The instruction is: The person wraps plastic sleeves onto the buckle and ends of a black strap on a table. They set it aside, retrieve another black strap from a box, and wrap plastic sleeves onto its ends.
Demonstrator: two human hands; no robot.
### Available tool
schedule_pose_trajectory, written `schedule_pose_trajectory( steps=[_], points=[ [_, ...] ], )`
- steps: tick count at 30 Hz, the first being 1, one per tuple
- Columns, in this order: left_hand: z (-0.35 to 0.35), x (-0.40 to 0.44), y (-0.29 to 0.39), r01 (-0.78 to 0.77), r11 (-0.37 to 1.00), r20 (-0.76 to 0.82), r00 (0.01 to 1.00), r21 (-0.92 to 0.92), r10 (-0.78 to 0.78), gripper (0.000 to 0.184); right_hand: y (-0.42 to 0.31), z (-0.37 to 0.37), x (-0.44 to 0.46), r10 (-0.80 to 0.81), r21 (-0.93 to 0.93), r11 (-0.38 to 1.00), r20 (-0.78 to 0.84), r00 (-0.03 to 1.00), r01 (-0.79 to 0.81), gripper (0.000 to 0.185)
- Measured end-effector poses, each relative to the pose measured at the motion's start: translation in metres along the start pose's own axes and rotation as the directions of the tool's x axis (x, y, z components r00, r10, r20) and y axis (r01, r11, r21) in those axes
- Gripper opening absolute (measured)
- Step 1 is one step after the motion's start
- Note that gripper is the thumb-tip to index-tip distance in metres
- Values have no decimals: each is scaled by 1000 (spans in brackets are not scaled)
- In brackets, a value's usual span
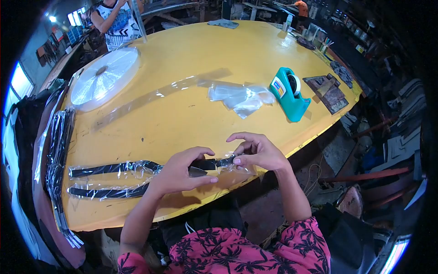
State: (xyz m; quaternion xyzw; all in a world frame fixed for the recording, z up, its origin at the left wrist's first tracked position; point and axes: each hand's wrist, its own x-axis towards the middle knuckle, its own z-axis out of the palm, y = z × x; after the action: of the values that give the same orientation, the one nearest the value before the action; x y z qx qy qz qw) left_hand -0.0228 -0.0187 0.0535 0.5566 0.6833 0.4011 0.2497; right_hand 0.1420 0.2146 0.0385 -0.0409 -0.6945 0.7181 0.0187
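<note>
A long black strap [107,170], folded back on itself inside a clear plastic sleeve [128,186], lies along the near edge of the yellow table. Over its folded part rests my left hand [175,171], fingers and thumb spread apart, with black material showing between them. My right hand [262,154] pinches the crumpled clear plastic at the strap's right end [223,162] between thumb and fingers, the index finger raised. The palm of my left hand hides part of the strap.
On the yellow table [182,109] are a plastic roll [121,75], a clear strip [157,92], clear sleeves [242,96], a green tape dispenser [292,102] and a rusty metal block [327,93]. Wrapped black straps [58,150] hang over the left edge. A person [118,25] stands across the table.
</note>
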Motion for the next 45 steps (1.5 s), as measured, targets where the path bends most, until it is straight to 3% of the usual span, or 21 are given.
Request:
schedule_pose_trajectory(
  steps=[1, 5, 10, 14, 20, 25, 28, 32, 35, 37, 40, 45],
  points=[
    [3, 0, 0, -72, 997, -45, 996, 15, 73, 46, -3, 1, -2, 2, 1, 1000, 0, 1000, -2, 51],
    [4, 2, -11, -72, 997, -9, 997, -42, 71, 44, -9, 1, -8, 2, 11, 1000, -24, 1000, -2, 49],
    [4, -4, -14, -1, 991, -98, 995, -132, -12, 35, -6, -15, -19, -27, -7, 1000, -132, 991, 26, 48],
    [3, -2, -14, -57, 988, -92, 995, -144, 44, 34, -6, -14, -17, -22, 23, 999, -135, 991, 25, 49],
    [5, -2, -13, -104, 985, -80, 992, -138, 94, 36, -13, -14, -8, -17, -52, 999, -20, 1000, 16, 51],
    [4, 0, -8, -33, 987, 8, 999, -157, 35, 37, -21, -5, 7, 94, -118, 990, 139, 986, -78, 53],
    [2, 0, -6, 83, 964, 51, 996, -253, -72, 36, -18, 1, 13, 42, -105, 994, 206, 978, -21, 55],
    [1, -7, -9, 95, 939, 4, 995, -329, -100, 38, -17, -3, 13, 80, -144, 988, 153, 985, -58, 58],
    [3, -7, -9, 63, 976, -36, 997, -208, -72, 41, -19, 1, 13, 101, -72, 993, 155, 983, -91, 61],
    [9, -5, -11, -219, 975, -178, 959, 25, 220, 41, -21, 3, 13, 90, -98, 992, 182, 979, -73, 62],
    [9, -5, -13, -284, 943, -210, 925, 171, 317, 37, -22, 3, 13, 82, -116, 991, 172, 982, -63, 61],
    [14, -7, -18, -307, 917, -235, 900, 256, 367, 37, -18, 4, 15, 56, -129, 991, 142, 988, -38, 61]
  ],
)
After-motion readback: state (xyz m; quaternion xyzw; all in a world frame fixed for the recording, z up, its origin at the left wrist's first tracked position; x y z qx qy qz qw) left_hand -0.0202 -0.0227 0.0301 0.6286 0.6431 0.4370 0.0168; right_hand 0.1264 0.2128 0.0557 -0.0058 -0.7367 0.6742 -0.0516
